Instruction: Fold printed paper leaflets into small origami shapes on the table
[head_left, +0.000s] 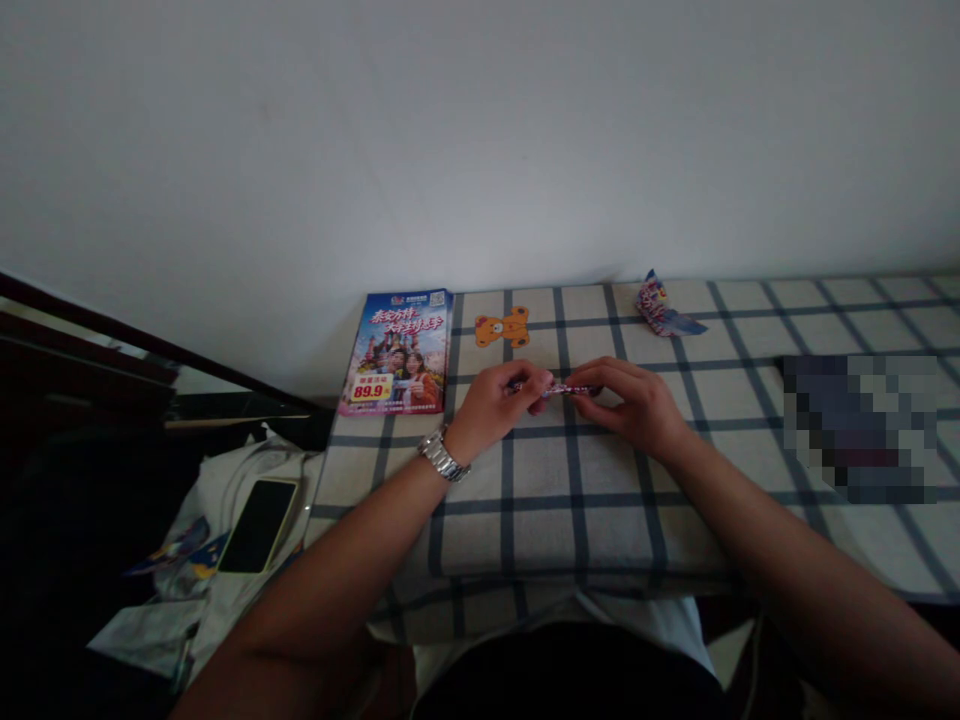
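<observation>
My left hand [496, 402], with a metal watch [443, 457] on the wrist, and my right hand [628, 402] meet over the checked tablecloth [540, 500]. Both pinch the ends of a thin, rolled strip of coloured paper [564, 390] held level just above the cloth. The fingers of both hands are closed on it. An orange bear sticker or cut-out [502, 328] lies just beyond the hands.
A colourful flyer [397, 350] lies at the table's left far corner. A folded paper piece [661, 306] sits near the wall. A blurred-out patch [859, 425] is at right. A phone [259, 525] rests on white cloth below left of the table.
</observation>
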